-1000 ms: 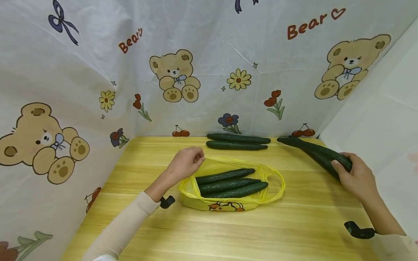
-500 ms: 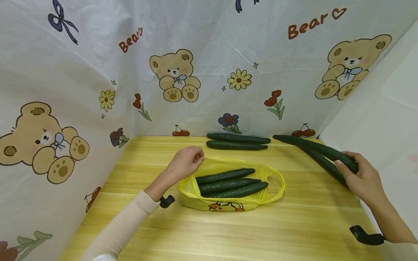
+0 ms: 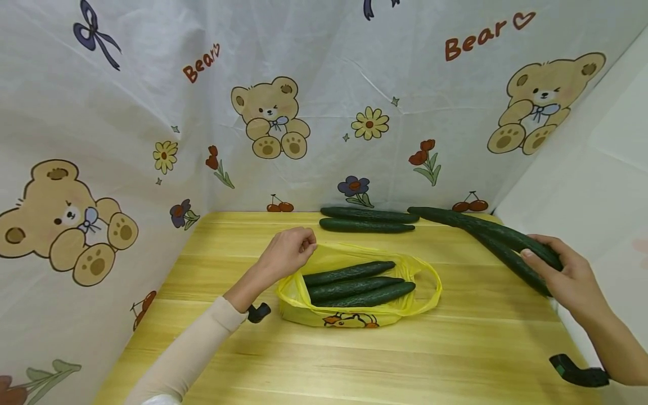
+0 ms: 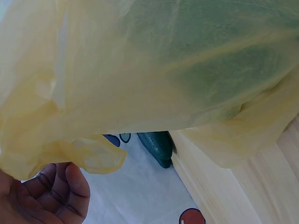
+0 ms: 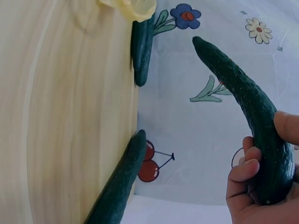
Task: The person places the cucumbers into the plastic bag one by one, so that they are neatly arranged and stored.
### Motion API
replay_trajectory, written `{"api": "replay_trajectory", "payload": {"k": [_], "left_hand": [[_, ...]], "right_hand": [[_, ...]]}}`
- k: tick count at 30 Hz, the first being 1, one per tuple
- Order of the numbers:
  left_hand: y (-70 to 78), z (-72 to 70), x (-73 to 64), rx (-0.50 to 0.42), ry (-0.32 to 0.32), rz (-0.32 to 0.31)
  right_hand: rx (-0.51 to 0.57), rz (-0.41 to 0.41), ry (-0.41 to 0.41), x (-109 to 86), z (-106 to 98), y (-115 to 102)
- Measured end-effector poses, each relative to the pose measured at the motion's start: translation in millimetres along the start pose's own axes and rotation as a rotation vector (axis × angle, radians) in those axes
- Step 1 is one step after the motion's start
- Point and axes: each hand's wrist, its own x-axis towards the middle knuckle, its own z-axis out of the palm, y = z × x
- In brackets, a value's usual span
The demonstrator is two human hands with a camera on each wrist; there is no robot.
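My right hand (image 3: 572,275) grips one end of a dark green cucumber (image 3: 486,228), its far end pointing left and raised off the table in the right wrist view. Below it, a second cucumber (image 5: 117,182) lies on the table. My left hand (image 3: 288,253) has curled fingers holding the rim of a yellow plastic bag (image 3: 354,318) at its left side. Inside the open bag, three cucumbers (image 3: 359,288) lie side by side. Through the thin plastic (image 4: 117,93) they show as green shapes in the left wrist view.
Two more cucumbers (image 3: 367,226) lie together at the table's back edge. A white sheet printed with bears (image 3: 270,121) hangs behind and to the left of the wooden table (image 3: 329,365). A white wall (image 3: 607,214) bounds the right side.
The right hand has moved slightly right, lifting its cucumber apart from the one below, and the cucumber's tip has swung left. The left hand and bag have stayed in place.
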Motion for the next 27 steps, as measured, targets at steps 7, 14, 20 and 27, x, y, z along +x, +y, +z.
{"api": "replay_trajectory", "payload": {"k": [7,14,20,27], "left_hand": [[-0.2,-0.4,-1.1,0.0,-0.003,-0.005],[0.5,0.3,0.3,0.005,-0.023,-0.013],[2.1,-1.3,-1.0,-0.004,-0.033,-0.025],[1.2,-2.1,-0.3,-0.009,-0.016,-0.023]], "right_hand": [[0.146,-0.056,-0.067,-1.0,4,-8],[0.156,-0.069,-0.186,-3.5,6,-13],[0.184,-0.146,-0.3,-2.4,15,-18],[0.113,-0.143,-0.36,3.2,27,-31]]}}
